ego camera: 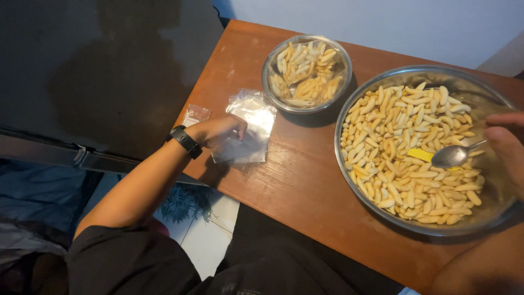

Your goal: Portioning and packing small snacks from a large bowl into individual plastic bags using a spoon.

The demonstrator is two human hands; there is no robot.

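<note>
Here your left hand (218, 133) reaches out across the worktop (305, 175), fingers curled in a loose grip on a clear plastic bag (246, 128) lying flat near the small bowl (307, 72). Your right hand (510, 150) pinches a spoon (456, 154) over the snacks in the big bowl (491, 218); likely the bag needs lifting and opening before any scoop.

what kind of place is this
Probably a home, at a small snack-packing spot. A wooden table holds two metal bowls of finger-shaped snacks, one large and one small, with clear plastic bags beside them and tiled floor below.
</note>
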